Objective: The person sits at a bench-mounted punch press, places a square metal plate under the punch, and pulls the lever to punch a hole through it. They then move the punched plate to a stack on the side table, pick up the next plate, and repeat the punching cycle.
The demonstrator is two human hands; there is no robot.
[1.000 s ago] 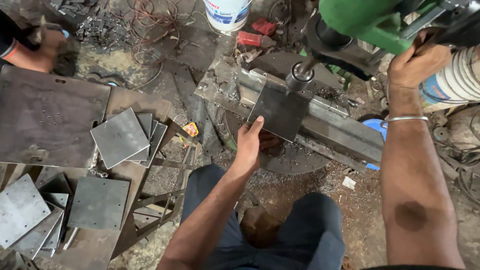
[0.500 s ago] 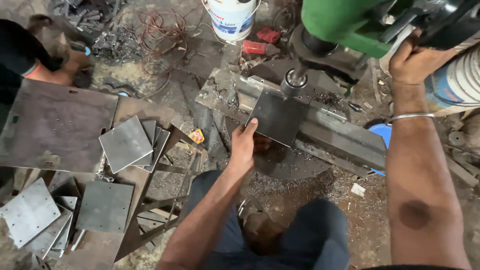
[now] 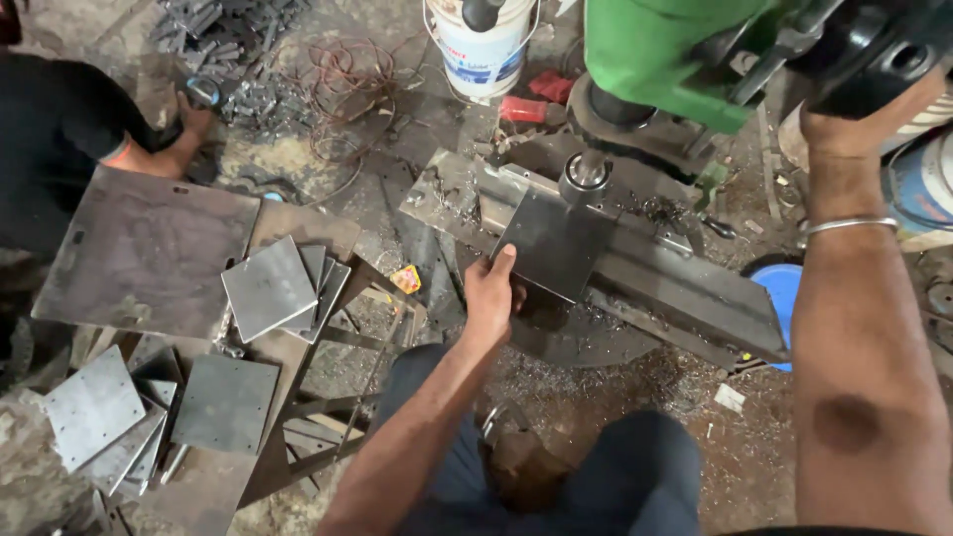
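Under the green drill press (image 3: 675,50), a square steel plate (image 3: 556,243) lies flat on the long metal bed (image 3: 685,288). The chuck (image 3: 586,177) sits right over the plate's top corner, at about 1 o'clock on the plate, so that looks like the spot where the hole goes.

The left hand (image 3: 491,298) pinches the plate's near edge, at about 7 o'clock, thumb on top and fingers tucked under. I think it holds there so the plate cannot spin, and so the fingers stay away from the bit.

The right hand (image 3: 859,114) is up high, at 2 o'clock from the plate. It is wrapped around a black handle (image 3: 884,55) on the side of the machine. A thin silver bangle (image 3: 849,225) sits on that wrist. My guess is that one hand steadies the plate while the other works the press.

Metal chips lie on the bed beside the chuck and on the floor below.

Over at 9 o'clock, more square plates (image 3: 273,288) lie in loose stacks on a low frame, close enough to reach. A big flat sheet (image 3: 149,248) lies beside them. Another person in a black sleeve (image 3: 60,139) crouches at 10 o'clock, their hand (image 3: 194,124) down among small metal bits on the floor. A white bucket (image 3: 481,50) stands at 12 o'clock, well apart from the plate.
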